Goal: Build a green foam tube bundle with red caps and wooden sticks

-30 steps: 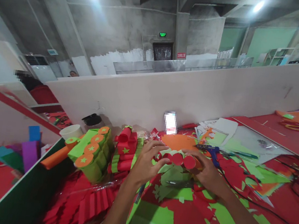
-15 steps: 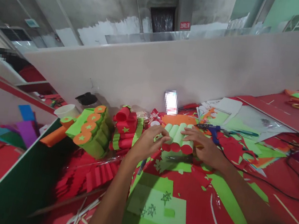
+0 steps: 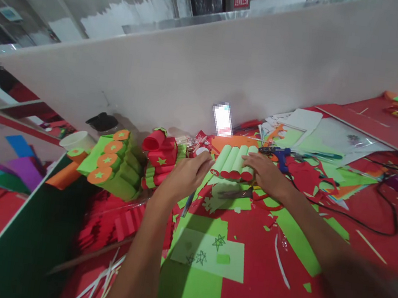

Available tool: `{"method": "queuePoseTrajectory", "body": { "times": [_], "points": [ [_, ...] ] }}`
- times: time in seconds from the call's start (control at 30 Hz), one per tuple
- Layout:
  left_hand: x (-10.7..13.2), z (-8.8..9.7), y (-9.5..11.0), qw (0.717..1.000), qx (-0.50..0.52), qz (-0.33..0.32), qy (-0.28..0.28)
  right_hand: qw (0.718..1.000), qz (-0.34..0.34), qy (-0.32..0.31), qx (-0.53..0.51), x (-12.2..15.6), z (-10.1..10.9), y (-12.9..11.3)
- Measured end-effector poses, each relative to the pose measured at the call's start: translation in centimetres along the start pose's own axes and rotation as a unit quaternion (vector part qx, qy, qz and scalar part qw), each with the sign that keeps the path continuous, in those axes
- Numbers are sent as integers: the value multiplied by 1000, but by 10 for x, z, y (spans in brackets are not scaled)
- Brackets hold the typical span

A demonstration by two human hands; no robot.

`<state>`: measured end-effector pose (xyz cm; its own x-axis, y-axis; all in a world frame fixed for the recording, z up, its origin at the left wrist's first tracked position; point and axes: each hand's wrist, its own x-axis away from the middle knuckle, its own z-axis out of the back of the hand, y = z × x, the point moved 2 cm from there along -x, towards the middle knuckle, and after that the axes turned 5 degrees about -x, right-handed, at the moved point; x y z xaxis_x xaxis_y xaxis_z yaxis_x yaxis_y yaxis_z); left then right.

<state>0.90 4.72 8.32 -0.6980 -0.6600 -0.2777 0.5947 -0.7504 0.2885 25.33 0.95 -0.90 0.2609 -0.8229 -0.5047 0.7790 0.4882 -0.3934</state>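
Note:
A row of pale green paper rolls with red round ends point(image 3: 234, 161) stands on the table in front of me. My right hand point(image 3: 264, 172) grips its right side, fingertips over the rightmost roll. On the leftmost red end is a small pale star. Just left of the rolls, my left hand point(image 3: 190, 172) has thumb and fingers pressed together; whatever is between them is hidden. Scissors point(image 3: 235, 193) with red handles lie below the rolls on green paper. Nearer me, a light green sheet point(image 3: 207, 255) carries drawn stars.
Finished-looking green rolls with orange ends point(image 3: 116, 162) and a red paper bundle point(image 3: 161, 156) stand left. A glue gun point(image 3: 281, 155) with a black cable lies right. A lit phone point(image 3: 222, 119) leans on the pale partition point(image 3: 157, 75). A green board point(image 3: 35, 225) edges the left side.
My left hand has drawn slightly away from the rolls, and a star now shows on the leftmost red end. My right hand stays on the rolls. The view has tilted downward.

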Motion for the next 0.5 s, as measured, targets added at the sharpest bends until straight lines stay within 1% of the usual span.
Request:
{"method": "queuePoseTrajectory", "body": {
  "times": [0.07, 0.13, 0.17, 0.23, 0.3, 0.37, 0.5],
  "points": [
    [7, 4, -10, 996, -36, 39, -67, 1000, -6, 8, -4, 0, 3, -1],
    [17, 8, -19, 985, -58, 85, -137, 1000, -3, 8, -8, 1, 5, 0],
    [24, 10, -22, 980, -64, 107, -153, 1000, 0, 3, -9, 2, 6, 1],
    [39, 11, -22, 977, -55, 127, -161, 1000, 4, -6, -10, 5, 5, 5],
    [58, 7, -15, 978, -14, 131, -160, 1000, 4, -7, -10, 7, 5, 8],
    [78, -2, -6, 974, 38, 120, -188, 1000, 4, 1, -5, 9, 6, 8],
    [113, -24, 10, 955, 94, 158, -233, 1000, 6, 13, 2, 7, 10, 0]
  ]
}}
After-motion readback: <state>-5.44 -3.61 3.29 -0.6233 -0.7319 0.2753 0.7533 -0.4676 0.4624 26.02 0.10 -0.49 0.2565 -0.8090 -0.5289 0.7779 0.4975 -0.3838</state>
